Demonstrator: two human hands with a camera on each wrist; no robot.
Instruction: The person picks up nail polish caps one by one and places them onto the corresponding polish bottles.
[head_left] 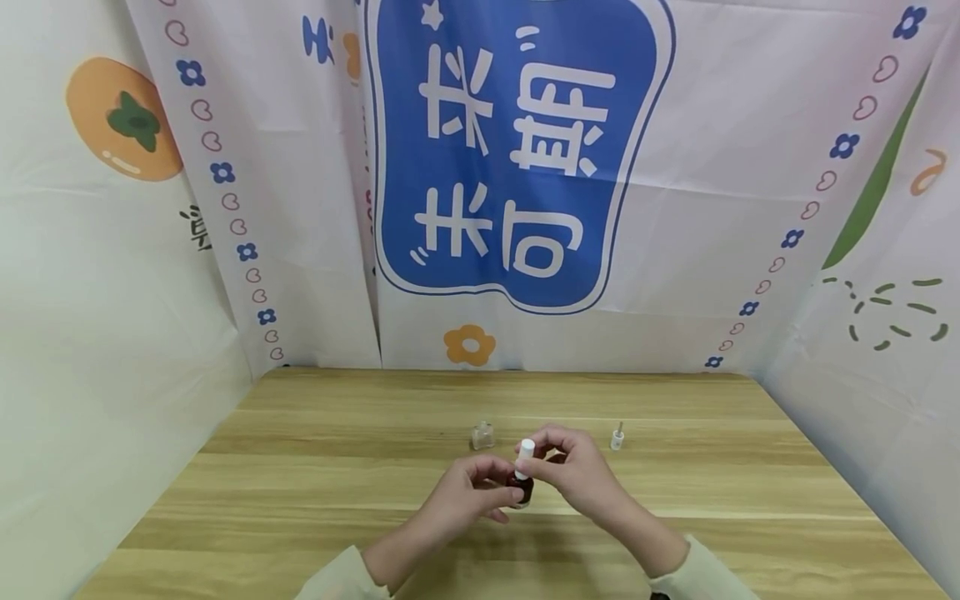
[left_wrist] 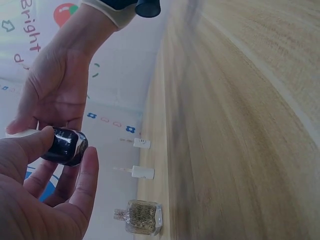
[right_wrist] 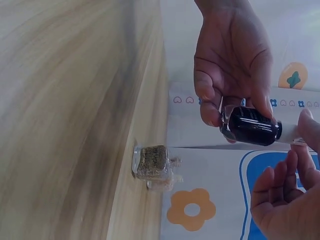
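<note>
Above the table my left hand (head_left: 468,496) holds a small bottle of dark nail polish (right_wrist: 250,126) between thumb and fingers. My right hand (head_left: 573,467) pinches the bottle's white cap (head_left: 527,449) at the neck; whether it is screwed tight cannot be told. Behind the hands stands an uncapped bottle of glitter nail polish (left_wrist: 142,217), and the right wrist view shows a paler bottle (right_wrist: 161,184) close beside it. Two loose white brush caps stand brush up in the left wrist view, one nearer (left_wrist: 143,172) and one farther (left_wrist: 142,143).
The wooden table (head_left: 315,467) carries these items near its middle. A printed white cloth (head_left: 712,250) with a blue panel (head_left: 495,167) hangs behind the table's far edge, and cloth also hangs at both sides.
</note>
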